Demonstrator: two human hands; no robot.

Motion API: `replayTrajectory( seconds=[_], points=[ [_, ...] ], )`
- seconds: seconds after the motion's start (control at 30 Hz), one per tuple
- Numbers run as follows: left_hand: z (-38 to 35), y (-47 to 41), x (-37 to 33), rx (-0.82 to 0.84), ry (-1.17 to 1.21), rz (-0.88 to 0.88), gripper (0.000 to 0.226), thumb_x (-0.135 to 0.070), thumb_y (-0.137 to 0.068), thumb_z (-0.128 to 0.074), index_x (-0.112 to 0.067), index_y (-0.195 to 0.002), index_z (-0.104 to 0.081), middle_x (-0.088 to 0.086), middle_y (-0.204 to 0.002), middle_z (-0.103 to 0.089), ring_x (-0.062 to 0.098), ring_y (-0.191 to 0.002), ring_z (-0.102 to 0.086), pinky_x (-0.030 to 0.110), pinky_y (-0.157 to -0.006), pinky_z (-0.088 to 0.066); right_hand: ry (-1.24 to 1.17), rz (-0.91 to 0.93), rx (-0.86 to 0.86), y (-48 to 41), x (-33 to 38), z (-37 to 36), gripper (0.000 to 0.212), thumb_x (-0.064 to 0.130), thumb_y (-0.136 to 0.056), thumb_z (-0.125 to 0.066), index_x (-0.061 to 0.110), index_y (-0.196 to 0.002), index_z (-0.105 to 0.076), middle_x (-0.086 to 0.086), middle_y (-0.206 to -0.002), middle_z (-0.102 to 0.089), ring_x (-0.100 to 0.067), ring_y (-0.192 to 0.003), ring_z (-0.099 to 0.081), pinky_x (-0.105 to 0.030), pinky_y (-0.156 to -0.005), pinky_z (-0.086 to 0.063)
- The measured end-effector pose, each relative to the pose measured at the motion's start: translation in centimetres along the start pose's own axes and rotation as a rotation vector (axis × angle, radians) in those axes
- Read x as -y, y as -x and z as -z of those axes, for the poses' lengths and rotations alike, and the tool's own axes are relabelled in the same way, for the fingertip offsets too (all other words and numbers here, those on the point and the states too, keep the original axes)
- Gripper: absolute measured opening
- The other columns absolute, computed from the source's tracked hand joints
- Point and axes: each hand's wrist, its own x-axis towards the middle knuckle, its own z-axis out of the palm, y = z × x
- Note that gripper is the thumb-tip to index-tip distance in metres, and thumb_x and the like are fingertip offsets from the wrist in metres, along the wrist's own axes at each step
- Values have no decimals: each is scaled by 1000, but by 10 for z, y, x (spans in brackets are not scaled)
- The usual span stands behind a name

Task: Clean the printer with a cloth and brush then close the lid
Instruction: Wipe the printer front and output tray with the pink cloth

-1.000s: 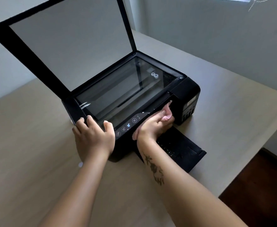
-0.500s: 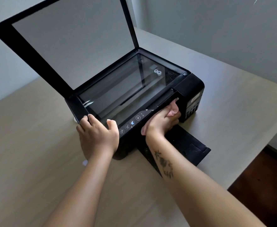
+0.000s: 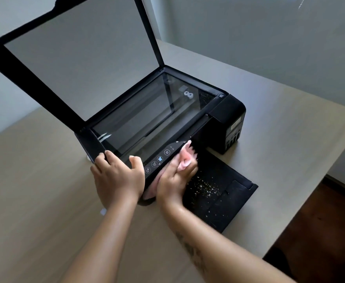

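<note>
A black printer (image 3: 226,117) stands on a grey-brown table (image 3: 35,190). Its scanner lid (image 3: 79,56) is raised, leaving the glass (image 3: 147,117) uncovered. My left hand (image 3: 117,178) grips the printer's front left corner, fingers curled over the edge. My right hand (image 3: 174,180) holds a pink cloth (image 3: 184,158) against the printer's front face, just below the control panel (image 3: 159,160). The black output tray (image 3: 218,193) sticks out to the right of that hand and carries pale specks of dust. No brush is in view.
The table's right edge (image 3: 310,203) drops to a dark wooden floor (image 3: 320,242). Grey walls stand behind and to the right. A small white object (image 3: 103,211) peeks out on the table under my left wrist.
My right hand with the pink cloth has slid left and down along the printer's front, away from the ink tank side. Dust specks now show on the tray. My left hand stays put.
</note>
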Motion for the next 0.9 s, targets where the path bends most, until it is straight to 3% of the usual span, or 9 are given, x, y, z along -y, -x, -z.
replayTrajectory(
  seconds=[0.07,0.13,0.27,0.37,0.43,0.53,0.63,0.77,0.9],
  points=[
    [0,1,0,3,0,-3,76,-49,-79,-30,5,-130,-46,20,-135,-42,38,-118,-35,49,-99,-38,14,-154,61,7,-6,5,43,46,-90,-37,14,-117,-45,-11,-124,-41,-23,-121,-43,-43,-109,-33],
    [1,2,0,2,8,-2,76,-50,-79,-31,4,-131,-45,20,-135,-42,38,-119,-35,49,-99,-39,-16,-224,-47,-28,3,6,36,35,-93,-42,8,-116,-48,-6,-114,-43,-22,-108,-47,-39,-103,-37],
    [1,2,-1,-1,19,7,76,-52,-79,-30,3,-129,-47,19,-135,-42,37,-119,-35,49,-98,-39,35,-156,-181,-94,24,9,22,22,-98,-43,11,-113,-54,-1,-104,-46,-22,-100,-53,-29,-92,-39],
    [1,1,-2,2,20,6,77,-51,-80,-31,4,-133,-44,19,-136,-42,37,-120,-34,49,-100,-39,1,-3,-55,-50,16,10,18,19,-95,-43,10,-109,-52,6,-105,-44,9,-104,-48,-11,-96,-33],
    [2,0,-2,0,19,2,78,-49,-81,-33,5,-137,-41,20,-137,-41,37,-120,-34,48,-100,-37,-38,-13,49,-10,7,10,21,23,-92,-42,9,-105,-49,5,-105,-42,18,-101,-43,-12,-97,-33],
    [2,2,-2,7,18,3,79,-49,-81,-34,4,-139,-40,20,-138,-40,37,-120,-34,48,-100,-37,8,-169,-8,-13,9,6,35,34,-90,-40,6,-110,-48,-2,-108,-41,-1,-95,-44,-31,-99,-36],
    [1,3,-1,6,17,13,75,-50,-81,-33,3,-133,-45,18,-136,-41,36,-120,-34,49,-99,-39,42,-124,-183,-70,24,7,23,31,-93,-42,16,-108,-50,-2,-106,-46,-26,-103,-51,-45,-97,-41],
    [0,1,-1,7,21,21,70,-49,-83,-37,2,-131,-47,17,-137,-41,35,-121,-33,48,-100,-39,113,76,-198,-64,19,2,40,30,-94,-41,9,-126,-52,-11,-124,-54,-23,-112,-45,-26,-103,-34],
    [0,1,0,10,13,14,73,-47,-85,-38,3,-137,-42,18,-139,-40,36,-123,-33,49,-101,-38,45,-133,33,-19,-6,15,43,24,-99,-44,8,-140,-42,-5,-122,-42,-24,-124,-43,-22,-103,-29]
  ],
)
